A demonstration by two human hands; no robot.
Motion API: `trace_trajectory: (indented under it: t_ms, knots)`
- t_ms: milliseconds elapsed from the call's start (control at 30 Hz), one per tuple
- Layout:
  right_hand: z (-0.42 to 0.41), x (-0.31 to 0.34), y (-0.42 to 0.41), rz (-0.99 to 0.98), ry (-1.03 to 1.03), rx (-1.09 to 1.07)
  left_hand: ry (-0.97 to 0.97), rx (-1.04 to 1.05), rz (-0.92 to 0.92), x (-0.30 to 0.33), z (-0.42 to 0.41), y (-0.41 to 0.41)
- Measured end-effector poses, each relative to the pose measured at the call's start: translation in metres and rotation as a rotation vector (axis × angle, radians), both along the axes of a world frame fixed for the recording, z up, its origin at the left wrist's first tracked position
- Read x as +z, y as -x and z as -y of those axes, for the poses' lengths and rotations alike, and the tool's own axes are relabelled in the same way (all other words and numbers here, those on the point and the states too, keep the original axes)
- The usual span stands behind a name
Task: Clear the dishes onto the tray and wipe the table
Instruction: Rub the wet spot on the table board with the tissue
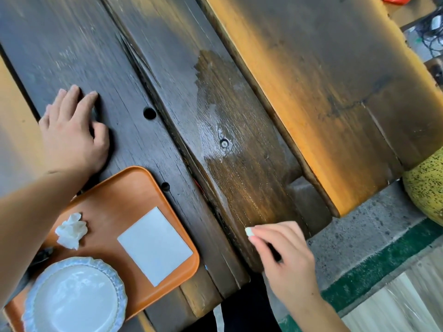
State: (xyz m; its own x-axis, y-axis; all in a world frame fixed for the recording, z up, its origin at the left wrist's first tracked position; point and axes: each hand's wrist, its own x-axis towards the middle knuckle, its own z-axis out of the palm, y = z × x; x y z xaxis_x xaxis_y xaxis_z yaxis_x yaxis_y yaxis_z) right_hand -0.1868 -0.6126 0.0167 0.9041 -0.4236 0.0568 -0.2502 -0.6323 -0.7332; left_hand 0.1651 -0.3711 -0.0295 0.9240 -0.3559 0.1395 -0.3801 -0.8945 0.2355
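Observation:
An orange tray (134,188) lies on the dark wooden table (167,56) at lower left. On it stand a white plate (74,295), a crumpled white napkin (70,230) and a flat grey-white card (154,245). My left hand (72,133) rests flat on the table just beyond the tray, fingers straight. My right hand (280,250) is at the table's near edge and pinches a small white wad (249,231), most of it hidden under the fingers. A wet streak (215,111) shines on the plank beyond it.
A wooden bench (323,92) runs alongside the table on the right. A yellow speckled object (429,188) stands at the far right over a grey floor with a green stripe (383,259). Two round holes (149,113) mark the tabletop.

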Motion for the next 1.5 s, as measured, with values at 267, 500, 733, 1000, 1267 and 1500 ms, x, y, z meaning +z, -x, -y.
trace_trajectory:
  t_ms: [267,500,733,1000,1267,1500]
  knots:
    - [0.091,-0.016,-0.164,0.109,0.134,-0.064,0.001,0.031,0.028,0.000,0.003,0.002]
    - [0.106,-0.014,-0.207,-0.069,0.299,0.221,-0.014,0.038,0.011,0.002,0.002,0.000]
    - [0.091,0.007,-0.064,-0.191,0.334,0.521,0.011,0.039,0.001,-0.001,0.002,-0.003]
    - [0.072,0.015,-0.024,-0.151,0.258,0.727,-0.001,0.038,0.019,-0.002,0.000,0.000]
    - [0.056,-0.006,-0.130,-0.087,0.343,0.634,-0.007,0.040,0.009,0.001,0.000,0.001]
    - [0.071,0.000,-0.061,-0.151,0.282,0.921,0.008,0.043,-0.004,0.002,0.001,0.002]
